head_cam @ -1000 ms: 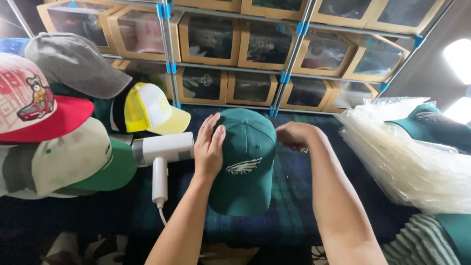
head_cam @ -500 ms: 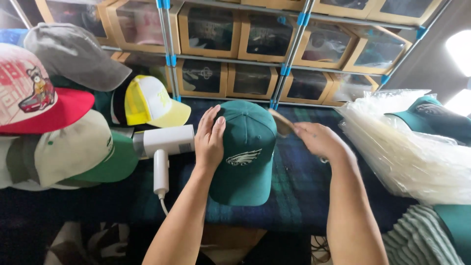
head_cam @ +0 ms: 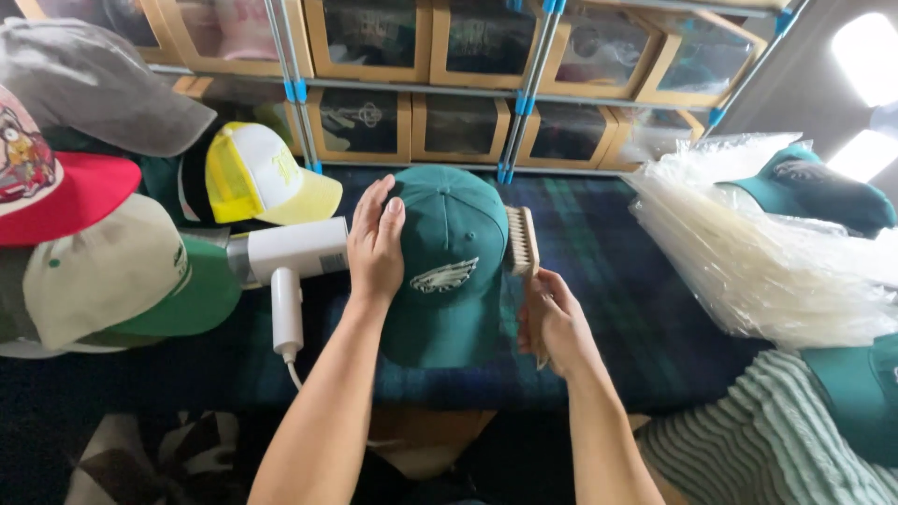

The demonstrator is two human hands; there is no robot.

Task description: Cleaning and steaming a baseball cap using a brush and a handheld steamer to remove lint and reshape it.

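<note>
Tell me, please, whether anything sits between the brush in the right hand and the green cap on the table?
Nothing visible does. The right hand holds the wooden brush with its bristles right against the side of the green cap, while the left hand rests on the cap's other side.

Behind the dark plaid-covered table (head_cam: 617, 271), a metal rack (head_cam: 528, 89) with blue joints holds windowed cardboard boxes (head_cam: 468, 37), and bright light (head_cam: 865, 47) glares at the upper right.

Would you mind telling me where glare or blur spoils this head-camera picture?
Head view: two windows at upper right are blown out white; glare whitens the stacked plastic bags; the box windows reflect, dimming their contents; the green cap, left hand and right hand with brush stay sharp.
</note>
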